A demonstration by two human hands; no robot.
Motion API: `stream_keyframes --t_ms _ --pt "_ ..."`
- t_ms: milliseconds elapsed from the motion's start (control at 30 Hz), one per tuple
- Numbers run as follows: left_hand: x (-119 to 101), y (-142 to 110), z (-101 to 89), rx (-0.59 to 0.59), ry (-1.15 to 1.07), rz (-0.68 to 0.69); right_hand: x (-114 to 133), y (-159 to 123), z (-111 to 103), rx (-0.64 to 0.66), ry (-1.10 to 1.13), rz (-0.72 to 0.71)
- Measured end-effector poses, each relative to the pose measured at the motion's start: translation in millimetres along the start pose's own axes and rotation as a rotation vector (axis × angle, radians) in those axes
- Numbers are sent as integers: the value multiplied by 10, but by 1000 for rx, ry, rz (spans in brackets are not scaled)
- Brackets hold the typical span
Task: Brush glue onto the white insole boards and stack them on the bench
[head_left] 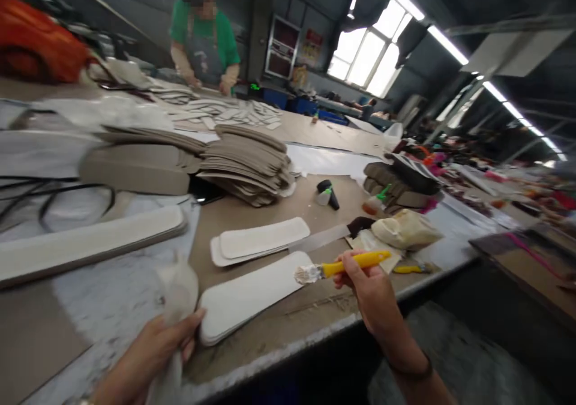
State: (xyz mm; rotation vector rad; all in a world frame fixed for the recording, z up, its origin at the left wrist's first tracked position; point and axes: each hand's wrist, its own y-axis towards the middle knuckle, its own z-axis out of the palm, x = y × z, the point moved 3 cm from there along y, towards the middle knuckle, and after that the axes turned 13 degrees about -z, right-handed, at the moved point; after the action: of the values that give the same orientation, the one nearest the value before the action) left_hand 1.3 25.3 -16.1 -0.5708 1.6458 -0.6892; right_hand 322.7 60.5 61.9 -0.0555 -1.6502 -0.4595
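Currently, right hand (366, 282) holding yellow brush (335, 268) at right end of white panel (252, 297), left hand (162, 339) at panel's left end, grip unclear.

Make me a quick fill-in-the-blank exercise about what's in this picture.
1. The right hand holds a brush whose handle is ____.
2. Of the strip's left and right ends, the left hand is by the ____ one.
3. The person in the background wears a ____ shirt.

Missing words: yellow; left; green.
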Motion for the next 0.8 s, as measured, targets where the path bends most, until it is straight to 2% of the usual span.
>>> stream_keyframes --t_ms 133,200,267,500,667,800 --pt "54 11 -48 40 -157 -71 -37 -410 683 182 79 30" --pt "19 18 -25 56 -188 -74 -75 -498 914 229 79 35" --pt "4 22 -11 75 -204 -77 -113 -518 1046 257 68 39" --pt "42 35 -35 125 -235 -96 -36 -496 1124 247 -10 -20" --pt "9 -2 -47 153 -249 -94 -33 -582 1250 309 6 -42" --pt "-2 -11 -45 159 -255 -99 -54 -584 1222 284 -51 -74"
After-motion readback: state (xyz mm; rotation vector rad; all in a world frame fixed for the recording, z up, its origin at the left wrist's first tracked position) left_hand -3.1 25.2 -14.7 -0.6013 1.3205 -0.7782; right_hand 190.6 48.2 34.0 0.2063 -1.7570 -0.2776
